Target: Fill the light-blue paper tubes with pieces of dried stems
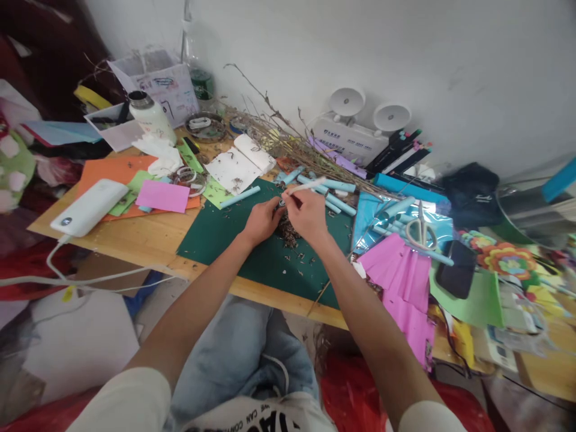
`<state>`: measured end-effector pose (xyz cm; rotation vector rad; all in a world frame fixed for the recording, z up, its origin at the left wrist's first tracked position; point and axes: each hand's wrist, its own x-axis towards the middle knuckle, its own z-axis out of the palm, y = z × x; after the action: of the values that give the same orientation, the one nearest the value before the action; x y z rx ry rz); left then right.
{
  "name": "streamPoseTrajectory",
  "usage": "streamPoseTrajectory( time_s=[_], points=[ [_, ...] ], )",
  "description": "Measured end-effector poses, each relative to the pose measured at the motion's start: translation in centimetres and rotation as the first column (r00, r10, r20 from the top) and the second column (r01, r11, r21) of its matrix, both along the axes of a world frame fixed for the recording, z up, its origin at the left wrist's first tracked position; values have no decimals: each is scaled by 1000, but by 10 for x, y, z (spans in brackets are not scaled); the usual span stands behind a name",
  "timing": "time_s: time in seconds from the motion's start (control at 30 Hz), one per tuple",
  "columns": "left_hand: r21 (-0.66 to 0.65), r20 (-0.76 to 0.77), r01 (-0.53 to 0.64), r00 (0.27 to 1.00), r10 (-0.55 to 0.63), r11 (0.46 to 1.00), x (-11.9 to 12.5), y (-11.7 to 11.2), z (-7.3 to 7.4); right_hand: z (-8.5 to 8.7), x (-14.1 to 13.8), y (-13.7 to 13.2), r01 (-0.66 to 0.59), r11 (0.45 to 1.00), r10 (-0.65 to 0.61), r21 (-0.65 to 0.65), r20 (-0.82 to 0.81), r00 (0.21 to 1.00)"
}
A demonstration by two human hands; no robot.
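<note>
Over a dark green mat [216,240], my two hands meet at the fingertips. My left hand [261,222] is closed around what looks like a rolled light-blue paper tube [282,203]; only its round end shows between the fingers. My right hand [308,213] pinches a slim white stick [310,185] that slants up to the right, its lower tip close to the tube's end. Beneath the hands lies a pile of dry brown plant bits [288,234], partly hidden by them. Several blue paper tubes [339,204] rest behind my right hand, and a single tube [240,197] lies left.
Dry twigs [288,141] lie along the wall before a white emergency light [348,141]. To the right are scissors [420,231], pleated pink paper [398,270] and a dark phone [456,270]. A white power bank [90,207] and bottle [153,120] stand left.
</note>
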<state>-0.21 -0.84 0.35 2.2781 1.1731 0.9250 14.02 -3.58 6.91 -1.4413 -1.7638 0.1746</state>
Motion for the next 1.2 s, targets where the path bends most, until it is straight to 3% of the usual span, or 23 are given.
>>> streamPoseTrajectory(
  time_s=[1.2],
  points=[
    [-15, 1, 4, 1000, -4, 1000, -1, 0, 0, -3, 0, 1, 28, 1000, -29, -14, -41, 999]
  ],
)
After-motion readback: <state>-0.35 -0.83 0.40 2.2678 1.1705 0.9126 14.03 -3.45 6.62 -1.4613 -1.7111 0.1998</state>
